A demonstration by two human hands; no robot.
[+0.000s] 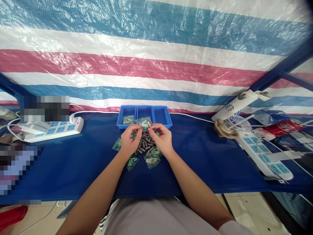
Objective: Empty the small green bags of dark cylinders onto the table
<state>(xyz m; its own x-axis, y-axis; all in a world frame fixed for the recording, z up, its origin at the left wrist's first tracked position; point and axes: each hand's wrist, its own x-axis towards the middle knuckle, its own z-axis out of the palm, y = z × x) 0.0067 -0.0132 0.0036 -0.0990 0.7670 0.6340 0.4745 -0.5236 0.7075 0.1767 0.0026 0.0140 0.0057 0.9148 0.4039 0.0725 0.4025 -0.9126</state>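
Note:
Between my two hands a small clear plastic bag [144, 122] with light-coloured pieces in it is held up. My left hand [130, 138] pinches its left side, and my right hand [162, 137] pinches its right side. Below the hands lies a pile of small dark metal cylinders [146, 143]. Around that pile are several filled greenish clear bags, one bag [152, 160] at the front right and another bag [132, 162] at the front left. Just behind the hands stands a blue three-compartment tray [168, 118]. Its left compartment holds a filled bag [127, 120].
A white power strip [78, 127] sits on the left of the blue table [200, 156]. To the right are another power strip [254, 153], a paper cup [234, 104], a clear plastic lid and a red can [285, 128]. A striped plastic sheet [146, 68] hangs behind.

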